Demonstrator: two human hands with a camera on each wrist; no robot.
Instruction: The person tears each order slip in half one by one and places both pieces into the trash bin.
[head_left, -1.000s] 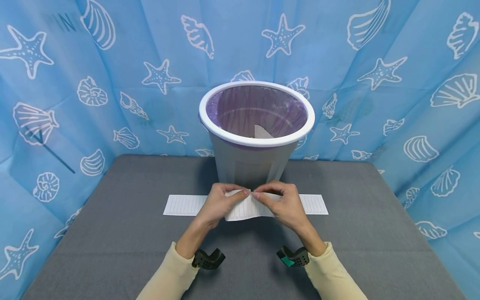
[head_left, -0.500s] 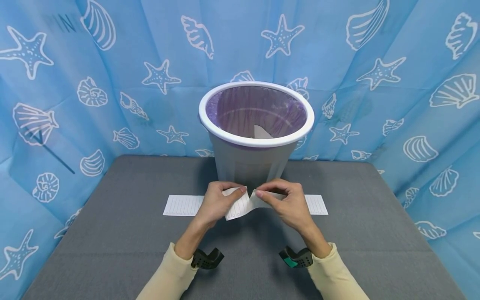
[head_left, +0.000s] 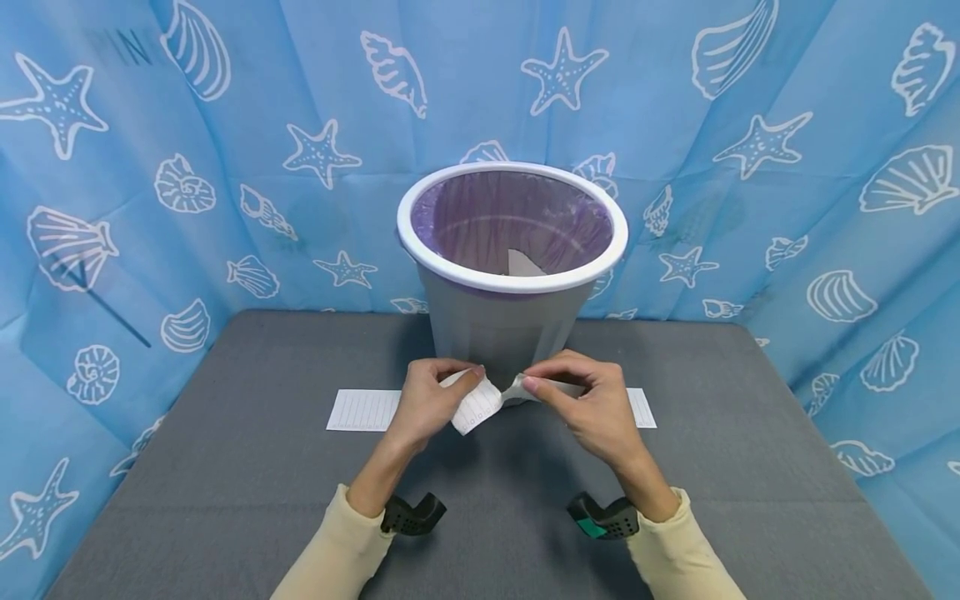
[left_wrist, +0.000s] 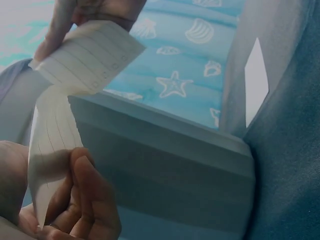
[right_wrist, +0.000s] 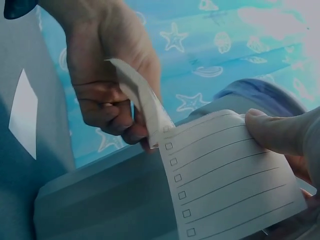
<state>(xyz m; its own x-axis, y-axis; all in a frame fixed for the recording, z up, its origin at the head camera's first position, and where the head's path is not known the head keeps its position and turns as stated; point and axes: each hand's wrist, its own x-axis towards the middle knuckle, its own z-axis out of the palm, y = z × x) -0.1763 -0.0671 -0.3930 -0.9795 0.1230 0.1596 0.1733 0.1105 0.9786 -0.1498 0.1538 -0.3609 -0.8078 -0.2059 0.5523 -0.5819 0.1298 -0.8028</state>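
Note:
A lined sheet of paper (head_left: 477, 403) with small checkboxes is held raised before the bin, torn down from its top edge. Its two parts meet only at a narrow twisted neck. My left hand (head_left: 429, 400) pinches the left part between thumb and fingers. The right part is pinched by my right hand (head_left: 588, 404); in the right wrist view this part (right_wrist: 225, 175) fans out flat under the thumb. From the left wrist view, the left part (left_wrist: 52, 140) hangs bent along my left fingers.
A grey bin (head_left: 498, 321) with a white rim and purple liner stands just behind the hands. White paper (head_left: 527, 264) shows inside it. Lined paper lies on the grey table on both sides, a left piece (head_left: 363, 410) and a right piece (head_left: 642, 408), partly hidden by the hands.
My hands have moved apart, the right one farther to the right. The tear between them has widened downward, and the paper's parts have twisted away from each other.

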